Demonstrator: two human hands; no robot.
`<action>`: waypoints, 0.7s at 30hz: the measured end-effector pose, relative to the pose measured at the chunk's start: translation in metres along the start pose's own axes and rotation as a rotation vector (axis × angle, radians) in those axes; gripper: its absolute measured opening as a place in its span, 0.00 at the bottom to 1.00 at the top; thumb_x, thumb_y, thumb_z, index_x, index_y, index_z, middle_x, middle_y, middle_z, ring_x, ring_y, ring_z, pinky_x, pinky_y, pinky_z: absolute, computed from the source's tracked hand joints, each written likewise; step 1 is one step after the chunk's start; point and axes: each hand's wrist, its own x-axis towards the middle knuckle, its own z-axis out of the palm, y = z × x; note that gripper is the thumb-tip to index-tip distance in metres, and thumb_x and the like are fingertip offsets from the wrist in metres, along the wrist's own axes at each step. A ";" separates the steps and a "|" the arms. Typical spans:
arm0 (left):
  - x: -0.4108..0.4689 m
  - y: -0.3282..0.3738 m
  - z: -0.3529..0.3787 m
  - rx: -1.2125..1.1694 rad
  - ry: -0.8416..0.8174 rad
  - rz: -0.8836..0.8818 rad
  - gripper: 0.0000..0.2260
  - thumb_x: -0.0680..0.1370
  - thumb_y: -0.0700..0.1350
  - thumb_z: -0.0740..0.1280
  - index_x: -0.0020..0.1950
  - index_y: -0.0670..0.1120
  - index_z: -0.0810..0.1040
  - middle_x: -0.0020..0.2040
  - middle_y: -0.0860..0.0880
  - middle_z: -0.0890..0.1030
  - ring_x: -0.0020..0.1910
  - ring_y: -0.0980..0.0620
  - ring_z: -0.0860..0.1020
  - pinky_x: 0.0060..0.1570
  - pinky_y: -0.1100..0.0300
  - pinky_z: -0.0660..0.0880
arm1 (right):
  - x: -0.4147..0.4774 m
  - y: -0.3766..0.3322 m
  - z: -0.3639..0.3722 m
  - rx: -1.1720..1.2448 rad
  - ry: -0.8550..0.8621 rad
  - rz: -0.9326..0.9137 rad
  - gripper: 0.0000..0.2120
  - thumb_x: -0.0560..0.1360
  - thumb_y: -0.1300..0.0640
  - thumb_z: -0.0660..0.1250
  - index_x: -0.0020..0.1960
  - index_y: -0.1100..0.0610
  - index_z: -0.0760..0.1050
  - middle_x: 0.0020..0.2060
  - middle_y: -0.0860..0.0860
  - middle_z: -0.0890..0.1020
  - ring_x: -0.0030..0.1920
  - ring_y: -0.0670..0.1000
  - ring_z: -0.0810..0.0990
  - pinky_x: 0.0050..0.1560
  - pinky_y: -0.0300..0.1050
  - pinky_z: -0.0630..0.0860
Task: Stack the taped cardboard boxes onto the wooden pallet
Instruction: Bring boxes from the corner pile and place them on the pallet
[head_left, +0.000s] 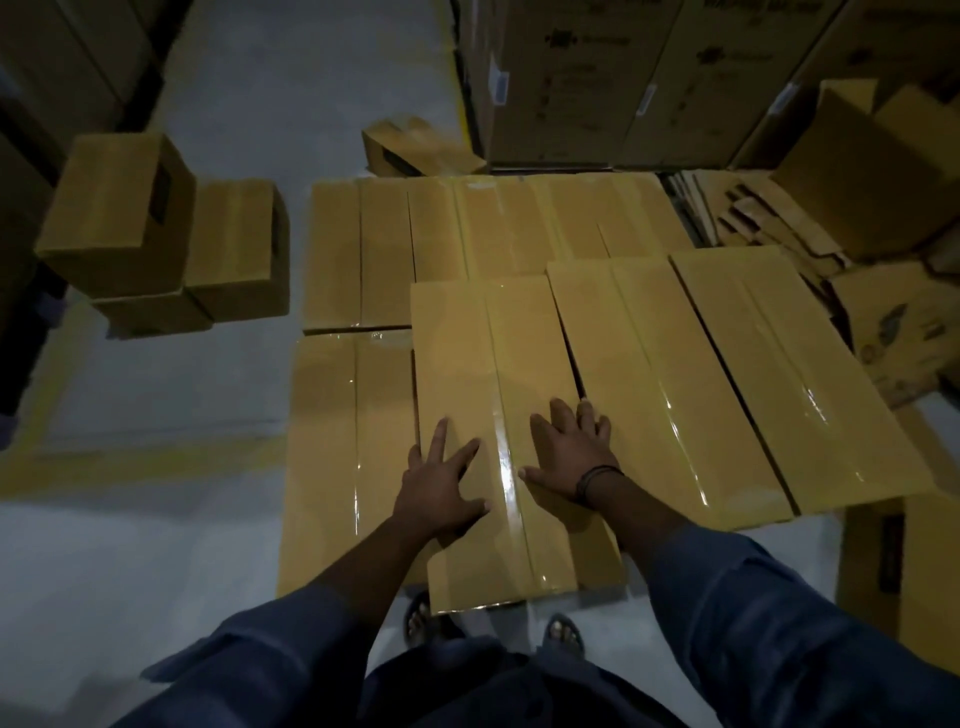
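Head view: the stack of taped boxes fills the middle of the floor. Its lower layer is packed edge to edge, and three long boxes lie across it as a second layer. The wooden pallet is presumably underneath, but no part of it shows.

Behind the stack stands a wall of printed cartons, apart from the work. The near box is the leftmost of the upper three. Its near end overhangs the layer below, towards the person's feet, so it looks not yet seated (its neighbours lie further in).

To the left a few loose boxes wait on the floor, probably next to go on. At far right is an open box with its flaps up; what it holds cannot be made out. Every box on the stack is sealed, so the contents are hidden.

The left hand and right hand lie flat on the near box's lid with fingers spread wide, gripping nothing. They sit either side of the glossy tape strip, likely to slide the box forward and square.
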 end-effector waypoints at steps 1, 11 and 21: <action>-0.004 0.002 0.003 -0.006 0.011 -0.011 0.46 0.71 0.67 0.74 0.83 0.65 0.51 0.83 0.55 0.32 0.80 0.29 0.48 0.73 0.33 0.64 | -0.005 0.002 0.004 0.011 0.005 0.004 0.46 0.70 0.25 0.62 0.80 0.43 0.51 0.82 0.53 0.44 0.79 0.69 0.41 0.75 0.72 0.45; -0.073 0.027 0.061 -0.046 0.097 -0.157 0.47 0.72 0.65 0.74 0.83 0.63 0.50 0.82 0.51 0.31 0.76 0.32 0.61 0.68 0.40 0.72 | -0.084 0.056 0.051 0.019 -0.036 -0.106 0.50 0.69 0.24 0.62 0.81 0.45 0.45 0.81 0.58 0.40 0.80 0.67 0.41 0.77 0.66 0.48; -0.126 0.034 0.107 -0.115 0.145 -0.311 0.43 0.74 0.53 0.78 0.83 0.59 0.57 0.83 0.36 0.48 0.63 0.41 0.79 0.61 0.54 0.78 | -0.131 0.113 0.074 -0.014 -0.065 -0.240 0.50 0.75 0.37 0.70 0.83 0.57 0.46 0.82 0.59 0.43 0.81 0.63 0.43 0.80 0.54 0.52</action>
